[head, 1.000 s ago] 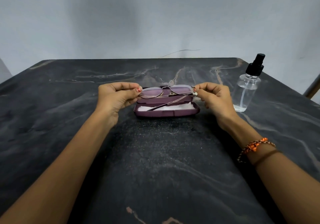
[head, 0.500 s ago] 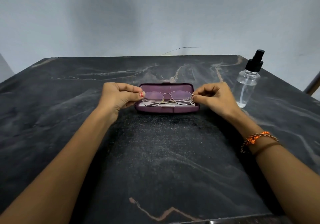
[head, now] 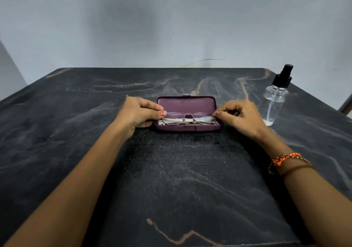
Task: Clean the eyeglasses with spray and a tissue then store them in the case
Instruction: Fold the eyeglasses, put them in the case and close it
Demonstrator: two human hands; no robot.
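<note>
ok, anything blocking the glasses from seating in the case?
Nothing visible. The case lies open, lid tilted back. Both hands, left hand and right hand, pinch the ends of the glasses low over the tray's white lining. The spray bottle stands clear to the right.

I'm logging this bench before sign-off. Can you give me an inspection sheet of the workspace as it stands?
Surface: dark marbled table, dusty-looking near the middle.
Job's things: eyeglasses folded, being set into the open purple case on a white lining; spray bottle upright, right of the case. Tissue: nothing seen.
Clutter: nothing seen.
Grippers: left hand and right hand each pinch one end of the frame.
Cables: thin dark line against the wall; cannot tell what it is.
Surroundings: plain grey wall.
</note>
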